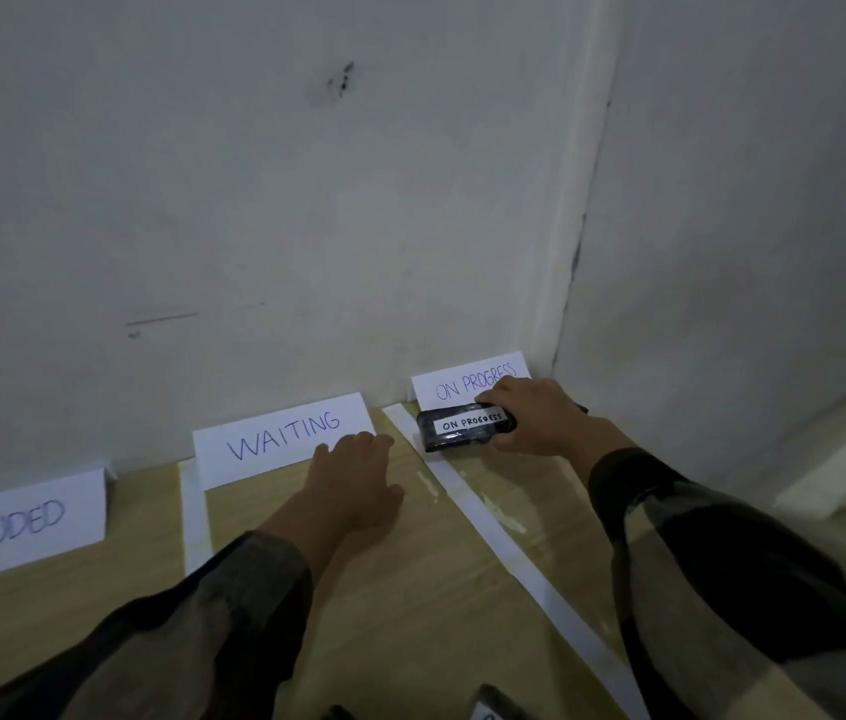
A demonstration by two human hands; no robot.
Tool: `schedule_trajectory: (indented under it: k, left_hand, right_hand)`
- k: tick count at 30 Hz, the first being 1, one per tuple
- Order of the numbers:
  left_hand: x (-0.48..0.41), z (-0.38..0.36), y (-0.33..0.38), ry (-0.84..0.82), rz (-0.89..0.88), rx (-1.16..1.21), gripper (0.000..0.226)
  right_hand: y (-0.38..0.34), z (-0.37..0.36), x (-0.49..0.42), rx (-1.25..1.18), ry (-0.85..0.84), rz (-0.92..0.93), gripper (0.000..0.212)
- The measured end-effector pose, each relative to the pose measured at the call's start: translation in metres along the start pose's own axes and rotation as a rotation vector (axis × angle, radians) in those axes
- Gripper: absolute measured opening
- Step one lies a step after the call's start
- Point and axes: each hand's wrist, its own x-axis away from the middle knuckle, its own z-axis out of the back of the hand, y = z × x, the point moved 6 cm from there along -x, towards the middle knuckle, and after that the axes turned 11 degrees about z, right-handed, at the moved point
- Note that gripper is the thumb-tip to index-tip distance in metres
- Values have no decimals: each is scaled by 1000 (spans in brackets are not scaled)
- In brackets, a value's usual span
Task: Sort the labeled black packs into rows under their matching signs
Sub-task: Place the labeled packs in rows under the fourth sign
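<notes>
The left forearm is stretched toward the far side, and the left hand is laid palm down with fingers extended. Farther right, the right forearm is extended, and the right hand is curled from above round the right end of a black pack.

The left sign ran off the frame edge, and only "CLUDED" showed. The right hand covered the black pack at its right end and the ON PROGRESS sign at its lower corner. A second pack was cut by the bottom edge, its label unreadable.
</notes>
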Motion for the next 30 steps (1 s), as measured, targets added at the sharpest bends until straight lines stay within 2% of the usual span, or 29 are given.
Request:
schedule_trajectory:
  k: [7,17,23,30]
  left_hand:
    - [-15,-16,-3,-31,21,44,64]
    - [-17,-20,-8,-51,41,55,63]
    - [-11,-9,-5,-62,30,90,64]
    - [10,18,-11,-49,-8,119,65]
  right_hand:
    - [19,-26,-14,-103,-108,-10,60]
    - [16,-34,-13,-78,-181,-28,60]
    - [6,-24,-9,-53,-126,-37,65]
    - [-31,4,8,-207,-1,-12,59]
